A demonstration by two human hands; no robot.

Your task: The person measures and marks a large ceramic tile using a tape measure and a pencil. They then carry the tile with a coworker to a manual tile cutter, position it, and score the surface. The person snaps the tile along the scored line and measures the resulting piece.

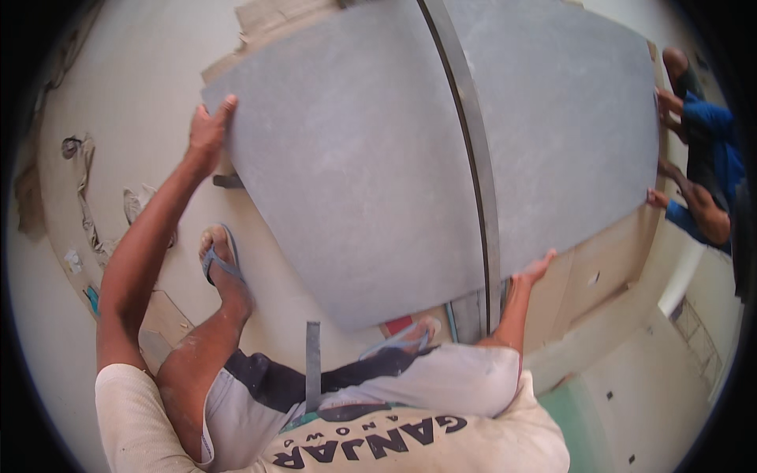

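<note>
A large flat grey tile [355, 181] spreads out in front of me. My left hand [209, 132] grips its left edge, with the thumb on the upper face and the fingers hidden underneath. At the near edge, my right hand [536, 272] is closed on the tile, its thumb along the rim. A long metal bar [461, 102] with a dark side runs over the tile from far to near, just left of my right hand. At the right end, another person's hands [657, 197] touch the tile's far-right edge.
The other person, in blue sleeves [710, 118], crouches at the right. Brown cardboard [276, 20] lies behind the tile, and a tan board [599, 276] is under its right side. Crumpled cloths [88, 189] lie on the floor at left. My sandalled foot [219, 248] stands beside the tile.
</note>
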